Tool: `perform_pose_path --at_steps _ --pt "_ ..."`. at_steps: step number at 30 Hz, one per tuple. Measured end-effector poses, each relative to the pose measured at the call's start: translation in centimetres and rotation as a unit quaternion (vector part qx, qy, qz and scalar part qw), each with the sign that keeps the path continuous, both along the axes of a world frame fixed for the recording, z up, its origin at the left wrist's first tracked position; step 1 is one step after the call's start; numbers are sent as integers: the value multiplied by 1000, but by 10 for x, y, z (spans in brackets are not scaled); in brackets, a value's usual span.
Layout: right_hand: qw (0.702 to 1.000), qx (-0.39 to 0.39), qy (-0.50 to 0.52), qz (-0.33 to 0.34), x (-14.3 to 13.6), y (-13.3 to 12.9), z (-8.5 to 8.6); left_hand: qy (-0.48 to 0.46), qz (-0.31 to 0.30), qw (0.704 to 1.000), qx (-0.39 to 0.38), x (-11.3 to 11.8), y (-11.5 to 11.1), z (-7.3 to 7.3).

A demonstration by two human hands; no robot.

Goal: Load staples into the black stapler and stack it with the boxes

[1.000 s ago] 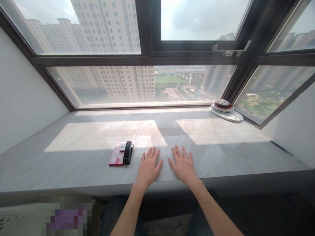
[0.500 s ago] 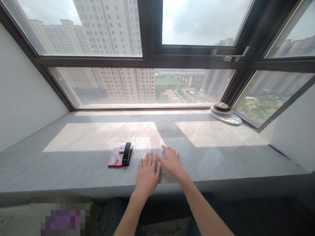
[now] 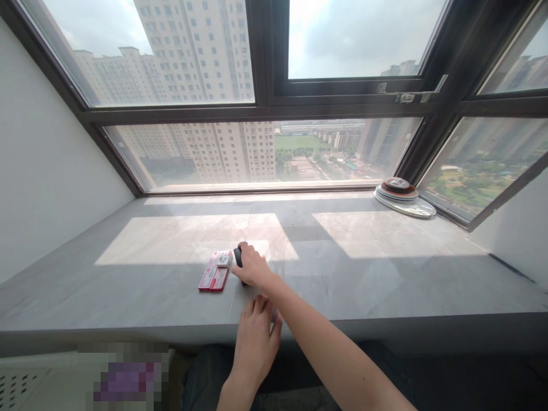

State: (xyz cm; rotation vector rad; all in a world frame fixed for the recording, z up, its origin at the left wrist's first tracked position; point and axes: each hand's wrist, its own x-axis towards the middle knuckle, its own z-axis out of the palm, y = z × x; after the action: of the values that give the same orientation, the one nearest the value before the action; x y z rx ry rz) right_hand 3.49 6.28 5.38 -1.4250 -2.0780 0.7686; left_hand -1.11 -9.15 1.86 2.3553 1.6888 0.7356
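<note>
My right hand [image 3: 253, 269] is closed around a black stapler [image 3: 238, 257] on the grey stone sill, and covers most of it. Just left of the stapler lie small flat red-and-white boxes [image 3: 214, 278], with a smaller whitish box [image 3: 224, 259] on top of them. My left hand [image 3: 257, 337] rests at the sill's front edge below the right wrist. Its fingers are stretched forward, slightly bent, and it holds nothing.
A stack of plates [image 3: 401, 197] stands in the far right corner by the window. A thin dark strip [image 3: 511, 268] lies along the right wall. Below the sill at lower left is a whitish perforated surface [image 3: 38, 382], partly blurred out.
My right hand has moved left and taken hold of the stapler, which now sits apart from the boxes, further right. My left hand has drawn back toward the front edge.
</note>
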Motion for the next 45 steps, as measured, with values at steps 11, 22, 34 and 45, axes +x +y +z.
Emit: perform_pose_path --at_steps 11,22,34,45 --pt "992 119 9 -41 137 -50 -3 9 15 999 47 15 38 8" --pt "926 106 288 -219 127 -49 0 31 1 998 47 13 57 -5" --pt "770 -61 578 -262 173 -76 -51 47 158 981 100 -11 52 6" --pt "924 -159 295 -187 186 -127 -45 -3 102 994 39 -56 26 -4"
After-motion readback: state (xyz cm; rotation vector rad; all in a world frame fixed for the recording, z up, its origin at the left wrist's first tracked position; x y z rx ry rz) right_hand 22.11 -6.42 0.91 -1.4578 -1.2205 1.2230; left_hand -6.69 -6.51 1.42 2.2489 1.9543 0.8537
